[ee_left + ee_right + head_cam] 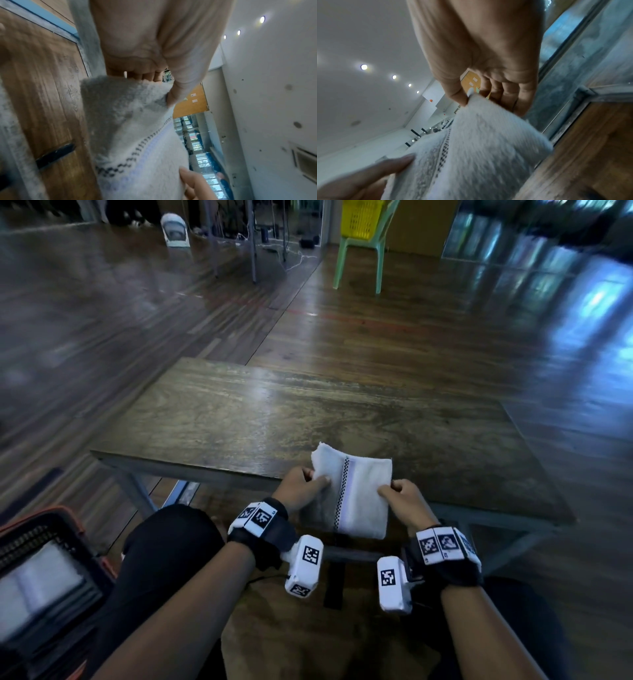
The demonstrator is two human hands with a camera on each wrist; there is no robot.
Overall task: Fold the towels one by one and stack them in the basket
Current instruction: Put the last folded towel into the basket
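While the towel point(356, 494) hangs over the tabletop's point(274, 412) near edge, the left hand point(301, 487) and right hand point(404, 501) each pinch a side, apparently keeping it taut for folding.

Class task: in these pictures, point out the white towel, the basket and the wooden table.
white towel point(366, 494): head view, on its right panel beside the checkered stripe.
basket point(73, 518): head view, on its orange rim at lower left.
wooden table point(274, 412): head view, on the bare top.
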